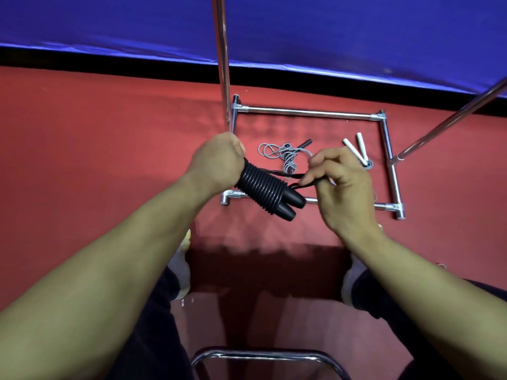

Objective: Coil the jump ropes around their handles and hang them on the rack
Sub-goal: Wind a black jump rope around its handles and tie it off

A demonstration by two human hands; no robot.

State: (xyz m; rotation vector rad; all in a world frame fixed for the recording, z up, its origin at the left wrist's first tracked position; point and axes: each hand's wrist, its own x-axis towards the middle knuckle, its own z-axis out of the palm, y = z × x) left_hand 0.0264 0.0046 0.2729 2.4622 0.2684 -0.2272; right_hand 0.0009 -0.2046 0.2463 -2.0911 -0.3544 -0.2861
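left hand: fingers wrapped round the top end of the black jump rope, both handles held together w/ the cord already coiled tight down most of their length. bundle is up in the air, over the near bar of the rack base.

right hand: thumb + fingertips pinching the loose tail of the black cord, just off the bare handle ends. other fingers loosely curled.

step: imo last wraps / tucking the end, prob nearly done w/ this rope.

how to do it well: keep tension on the tail so the coils don't spring loose, lay each turn touching the one before, don't cross over. left grip shouldn't relax til the end's tucked under a wrap or thru the loop.

risk: let go early & the whole coil unwinds, stiff cord by the look of it.

still to do: grey rope lying tangled on the red floor inside the base, white-handled rope beside it nr the right bar. both uncoiled.

hang spot: upright poles go up out of shot, can't tell where the hooks are.
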